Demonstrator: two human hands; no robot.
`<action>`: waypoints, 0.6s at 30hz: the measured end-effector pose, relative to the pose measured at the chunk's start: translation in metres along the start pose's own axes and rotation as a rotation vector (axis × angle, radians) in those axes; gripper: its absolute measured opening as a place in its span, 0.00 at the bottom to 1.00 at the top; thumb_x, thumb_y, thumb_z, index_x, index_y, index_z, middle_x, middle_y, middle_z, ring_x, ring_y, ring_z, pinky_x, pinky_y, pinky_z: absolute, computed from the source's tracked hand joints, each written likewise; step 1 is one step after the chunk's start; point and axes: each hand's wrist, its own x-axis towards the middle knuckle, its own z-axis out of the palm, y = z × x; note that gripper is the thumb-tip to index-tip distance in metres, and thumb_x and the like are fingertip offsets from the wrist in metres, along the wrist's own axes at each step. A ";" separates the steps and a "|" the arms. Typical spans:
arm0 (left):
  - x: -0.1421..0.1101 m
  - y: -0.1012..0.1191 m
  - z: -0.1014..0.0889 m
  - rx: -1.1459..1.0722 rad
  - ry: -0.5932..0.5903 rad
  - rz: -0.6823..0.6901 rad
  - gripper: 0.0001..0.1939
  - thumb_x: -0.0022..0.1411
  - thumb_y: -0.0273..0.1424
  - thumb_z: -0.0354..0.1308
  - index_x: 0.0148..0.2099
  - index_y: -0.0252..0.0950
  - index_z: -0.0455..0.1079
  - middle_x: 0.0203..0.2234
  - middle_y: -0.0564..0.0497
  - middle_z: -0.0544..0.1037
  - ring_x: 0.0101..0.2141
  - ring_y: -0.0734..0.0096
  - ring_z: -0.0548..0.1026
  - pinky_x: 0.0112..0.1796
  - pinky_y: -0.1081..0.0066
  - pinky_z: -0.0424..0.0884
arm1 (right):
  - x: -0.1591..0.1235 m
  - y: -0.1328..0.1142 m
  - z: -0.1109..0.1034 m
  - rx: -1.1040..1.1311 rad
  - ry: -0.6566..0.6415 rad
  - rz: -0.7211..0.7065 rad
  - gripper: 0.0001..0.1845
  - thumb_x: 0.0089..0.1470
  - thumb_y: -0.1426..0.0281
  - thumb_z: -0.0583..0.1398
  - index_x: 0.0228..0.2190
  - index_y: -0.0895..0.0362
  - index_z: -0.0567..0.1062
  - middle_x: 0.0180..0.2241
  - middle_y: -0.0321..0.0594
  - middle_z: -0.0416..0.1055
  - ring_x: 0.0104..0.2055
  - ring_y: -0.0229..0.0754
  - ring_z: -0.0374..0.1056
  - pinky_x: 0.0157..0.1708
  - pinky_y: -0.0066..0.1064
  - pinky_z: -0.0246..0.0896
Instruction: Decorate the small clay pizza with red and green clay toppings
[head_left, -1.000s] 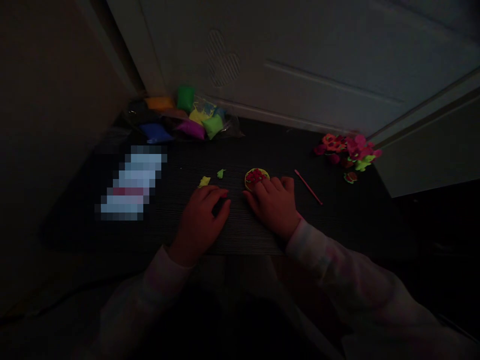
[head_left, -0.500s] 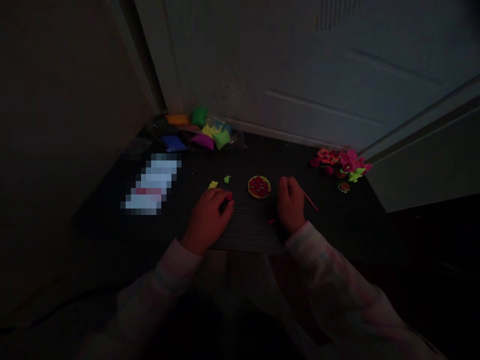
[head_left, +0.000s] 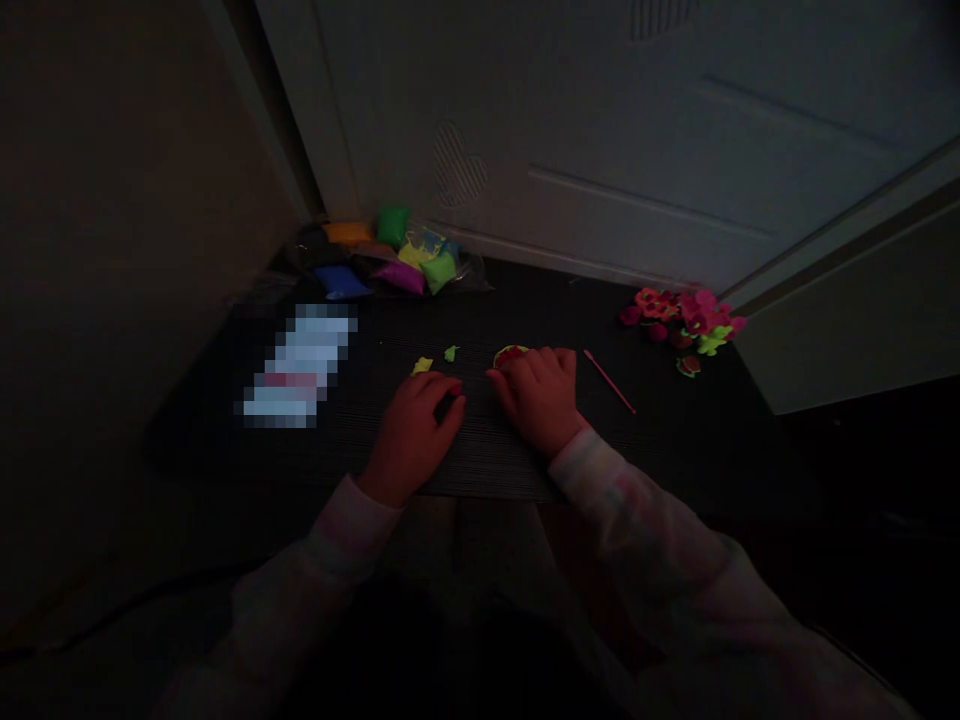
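The scene is very dim. My left hand [head_left: 415, 428] rests on the dark board [head_left: 675, 430], fingers curled, a small red bit at the fingertips. My right hand [head_left: 541, 393] lies over a round yellow-rimmed clay disc with red on top [head_left: 507, 354], covering most of it; its fingers are bent down onto the disc. Two small scraps, yellow [head_left: 422, 366] and green [head_left: 451, 353], lie just beyond my left hand. A thin pink stick tool [head_left: 609, 381] lies right of my right hand.
Several coloured clay bags [head_left: 382, 258] sit at the board's far left corner. A cluster of pink, red and green clay flowers [head_left: 682, 322] stands at the far right. A blurred-out pale patch [head_left: 298, 365] lies on the left. A white door [head_left: 600, 140] rises behind.
My right hand moved off the disc to the right half a second ago, then came back over it. My left hand has stayed where it was.
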 end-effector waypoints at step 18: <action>0.000 0.000 0.000 -0.015 -0.006 -0.013 0.10 0.57 0.30 0.49 0.39 0.34 0.68 0.36 0.47 0.71 0.40 0.66 0.68 0.43 0.65 0.65 | -0.002 0.001 -0.001 0.011 -0.064 0.077 0.18 0.56 0.61 0.44 0.29 0.56 0.68 0.29 0.41 0.66 0.33 0.43 0.57 0.35 0.35 0.44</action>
